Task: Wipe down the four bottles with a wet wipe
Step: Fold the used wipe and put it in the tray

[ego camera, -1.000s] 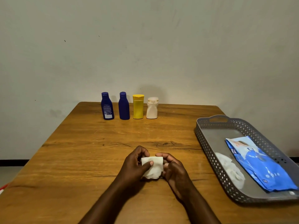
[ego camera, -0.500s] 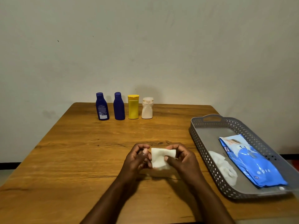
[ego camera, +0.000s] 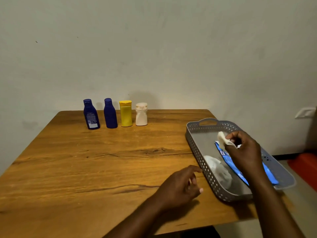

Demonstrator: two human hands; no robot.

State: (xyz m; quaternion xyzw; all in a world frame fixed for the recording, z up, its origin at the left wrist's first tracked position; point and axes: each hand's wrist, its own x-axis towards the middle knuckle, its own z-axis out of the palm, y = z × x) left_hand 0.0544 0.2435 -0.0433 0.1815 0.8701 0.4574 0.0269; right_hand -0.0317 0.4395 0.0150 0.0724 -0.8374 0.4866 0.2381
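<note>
Four bottles stand in a row at the table's far edge: a blue bottle with a label [ego camera: 91,114], a plain blue bottle [ego camera: 110,113], a yellow bottle [ego camera: 126,113] and a white bottle [ego camera: 141,114]. My right hand [ego camera: 244,151] hovers over the grey tray [ego camera: 195,141] and pinches a folded white wet wipe [ego camera: 223,140] between thumb and fingers. My left hand [ego camera: 180,187] rests low over the table beside the tray's near left wall, fingers loosely curled, holding nothing.
Inside the tray lie a blue wipes pack [ego camera: 230,162], partly under my right hand, and a crumpled white wipe [ego camera: 217,169]. The wooden table [ego camera: 85,169] ends just right of the tray. A red object [ego camera: 305,169] sits on the floor at right.
Both hands held the wipe in front of me before. Now my right hand alone has carried it right, over the tray, and my left hand has let go.
</note>
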